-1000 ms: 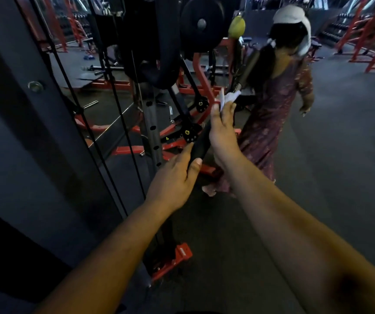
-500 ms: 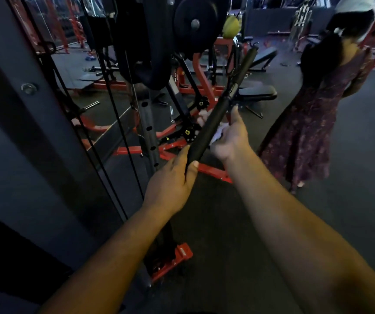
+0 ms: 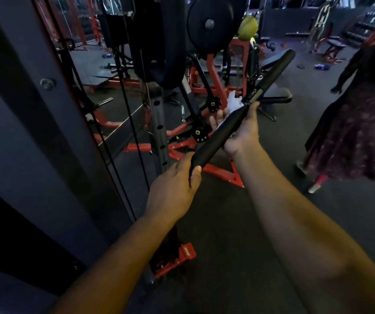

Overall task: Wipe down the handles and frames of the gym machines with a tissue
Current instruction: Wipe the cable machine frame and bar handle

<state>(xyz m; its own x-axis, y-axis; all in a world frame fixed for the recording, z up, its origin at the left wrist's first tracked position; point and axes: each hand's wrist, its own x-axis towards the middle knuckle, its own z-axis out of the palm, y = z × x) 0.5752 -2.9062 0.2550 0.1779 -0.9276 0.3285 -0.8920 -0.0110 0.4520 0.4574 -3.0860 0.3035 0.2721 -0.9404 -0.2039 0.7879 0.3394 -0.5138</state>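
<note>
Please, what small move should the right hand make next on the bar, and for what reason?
Probably slide the right hand with the tissue up the bar toward its far end. The tissue sits about mid-bar under that hand, the upper grip beyond it looks not yet covered, and the left hand grips the near end, steadying the bar for the stroke.

The handle bar (image 3: 231,128) is long, black and padded, and it is tilted up to the right. The white tissue (image 3: 234,104) is crumpled and wraps its middle part.

Right hand (image 3: 238,130), tissue (image 3: 234,103) lower along bar (image 3: 243,112)
</note>
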